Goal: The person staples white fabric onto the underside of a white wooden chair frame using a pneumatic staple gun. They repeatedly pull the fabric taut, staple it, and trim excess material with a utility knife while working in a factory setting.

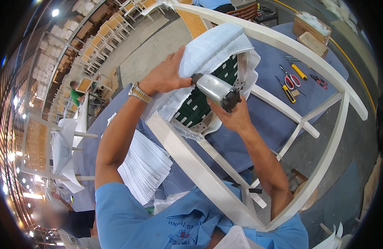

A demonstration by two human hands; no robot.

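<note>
A pale wooden chair frame point(191, 174) lies tipped over on the table in front of me, its seat underside facing me. Dark green woven webbing point(193, 110) spans the seat opening, and light grey-white fabric point(216, 43) wraps the padded edge. My left hand point(170, 74) grips this fabric at the seat's left side, thumb stretched toward the tool's nose; some fingers are hidden. In my right hand point(235, 116) is a silver staple gun point(216, 88) with black ends. Its nose meets the fabric edge by my left thumb.
On the blue-covered table point(266, 76), red-handled scissors point(292, 79), a yellow-handled tool point(298, 71), a yellow-black screwdriver point(288, 93) and red pliers point(319, 81) lie right. A cardboard box point(311, 28) stands beyond. Pleated white fabric pieces point(143, 166) lie left. Other people work farther left.
</note>
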